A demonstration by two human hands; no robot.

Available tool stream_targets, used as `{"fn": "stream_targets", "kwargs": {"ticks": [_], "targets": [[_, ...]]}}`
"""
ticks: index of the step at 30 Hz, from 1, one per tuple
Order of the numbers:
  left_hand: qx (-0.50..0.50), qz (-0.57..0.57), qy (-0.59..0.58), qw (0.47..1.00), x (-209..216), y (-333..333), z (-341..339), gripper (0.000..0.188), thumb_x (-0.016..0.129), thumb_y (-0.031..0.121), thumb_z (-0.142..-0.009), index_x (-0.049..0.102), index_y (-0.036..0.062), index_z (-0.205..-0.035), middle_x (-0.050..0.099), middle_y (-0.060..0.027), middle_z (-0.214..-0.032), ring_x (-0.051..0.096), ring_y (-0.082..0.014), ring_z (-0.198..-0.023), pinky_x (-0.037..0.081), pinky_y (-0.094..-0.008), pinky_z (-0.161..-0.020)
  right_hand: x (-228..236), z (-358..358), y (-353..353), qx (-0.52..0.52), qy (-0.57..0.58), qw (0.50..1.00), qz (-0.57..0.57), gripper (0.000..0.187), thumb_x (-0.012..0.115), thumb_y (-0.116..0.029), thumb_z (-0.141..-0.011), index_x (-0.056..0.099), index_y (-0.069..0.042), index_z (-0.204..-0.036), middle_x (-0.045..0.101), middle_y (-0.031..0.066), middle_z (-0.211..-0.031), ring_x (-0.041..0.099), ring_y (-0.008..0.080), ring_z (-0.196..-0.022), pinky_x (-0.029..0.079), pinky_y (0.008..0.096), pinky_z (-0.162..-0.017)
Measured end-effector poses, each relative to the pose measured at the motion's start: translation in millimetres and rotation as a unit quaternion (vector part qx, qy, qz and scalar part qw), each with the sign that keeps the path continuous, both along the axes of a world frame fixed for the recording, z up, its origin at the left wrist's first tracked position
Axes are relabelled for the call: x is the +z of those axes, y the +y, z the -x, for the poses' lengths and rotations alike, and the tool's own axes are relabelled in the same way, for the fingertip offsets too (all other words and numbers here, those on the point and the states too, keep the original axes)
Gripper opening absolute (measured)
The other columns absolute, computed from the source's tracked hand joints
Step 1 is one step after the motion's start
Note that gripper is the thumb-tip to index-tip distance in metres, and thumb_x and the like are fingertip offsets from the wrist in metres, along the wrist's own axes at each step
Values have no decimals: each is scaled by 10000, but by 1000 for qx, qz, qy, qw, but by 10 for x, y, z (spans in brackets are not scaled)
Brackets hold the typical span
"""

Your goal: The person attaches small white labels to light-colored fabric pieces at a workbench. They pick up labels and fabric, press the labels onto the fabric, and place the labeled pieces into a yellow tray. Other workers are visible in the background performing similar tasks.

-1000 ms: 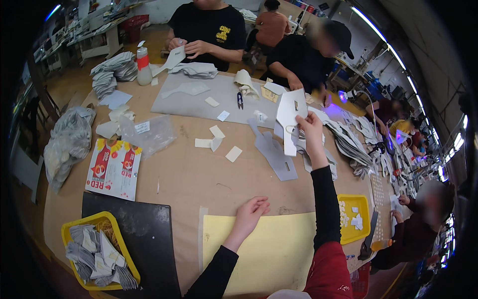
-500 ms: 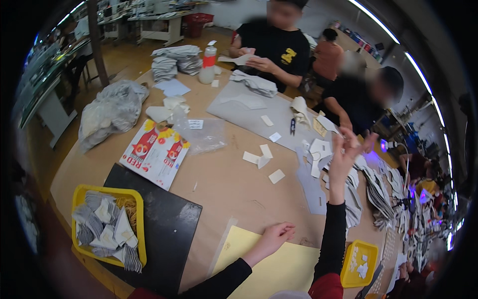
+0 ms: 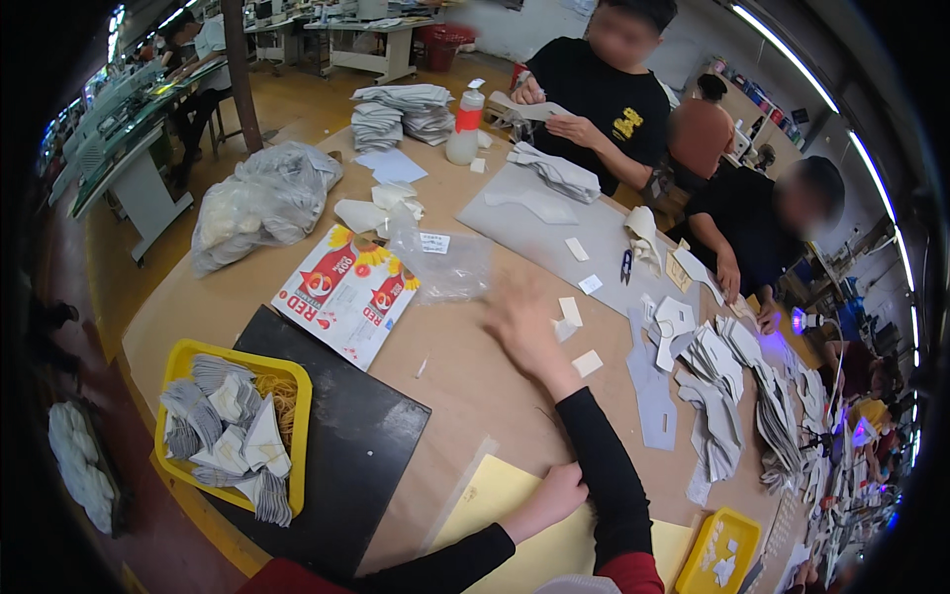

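Plainly, the boldest print is on the white cardboard sheet [image 3: 346, 297] to my left: large red lettering beside yellow flowers and red panels. The clear plastic bag [image 3: 460, 275] next to it bears a white label [image 3: 435, 243] with small dark lines, too fine to make out. Across the table, a co-worker's black shirt [image 3: 601, 94] carries a yellow print.

A second ago my right hand [image 3: 524, 315] held a white slotted panel [image 3: 673, 319] up over the grey template [image 3: 648, 386]; now a panel of that kind lies by the template's upper end, and my hand has swung left, close to the small cream pieces [image 3: 587, 363] and the bag. It is too blurred for me to tell whether it grips anything. My left hand [image 3: 554, 493] stays low over the yellow sheet [image 3: 485, 505], loosely bent beside my right sleeve [image 3: 604, 475]; whether it holds something, I cannot tell.
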State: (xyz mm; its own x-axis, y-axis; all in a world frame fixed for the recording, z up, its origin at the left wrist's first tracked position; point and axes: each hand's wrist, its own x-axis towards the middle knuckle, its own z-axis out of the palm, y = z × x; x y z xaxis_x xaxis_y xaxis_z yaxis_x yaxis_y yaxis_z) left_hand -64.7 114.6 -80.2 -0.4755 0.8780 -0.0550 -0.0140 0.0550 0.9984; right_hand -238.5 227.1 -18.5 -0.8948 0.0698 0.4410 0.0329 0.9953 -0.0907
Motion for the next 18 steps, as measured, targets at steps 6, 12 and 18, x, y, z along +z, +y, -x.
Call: {"fn": "stream_targets", "kwargs": {"ticks": [6,12,18], "targets": [[4,42,-4,999,-11,6,-6,222,591,71,-845,651,-71,-1006,680,-273,-902,680,-414,-883,537,-448,-770,-403,22,140,81,-32,992,88,455,598,-294,-970,533,-125,-1387,501,188,-1441,470,390,-1319,368,465,-1118],[5,20,-54,998,-38,11,-35,224,580,38,-797,629,-107,-960,668,-299,-900,655,-460,-902,523,-489,-813,-231,14,31,73,16,994,83,208,634,-197,-944,616,-34,-1072,618,150,-1210,568,363,-1127,458,469,-955],[8,23,-68,997,-85,44,-74,183,554,15,-778,584,-128,-888,628,-322,-909,613,-499,-910,496,-519,-812,12,16,36,-33,205,921,331,84,572,-120,-998,579,-40,-1020,611,63,-892,625,209,-863,488,333,-821]]}}
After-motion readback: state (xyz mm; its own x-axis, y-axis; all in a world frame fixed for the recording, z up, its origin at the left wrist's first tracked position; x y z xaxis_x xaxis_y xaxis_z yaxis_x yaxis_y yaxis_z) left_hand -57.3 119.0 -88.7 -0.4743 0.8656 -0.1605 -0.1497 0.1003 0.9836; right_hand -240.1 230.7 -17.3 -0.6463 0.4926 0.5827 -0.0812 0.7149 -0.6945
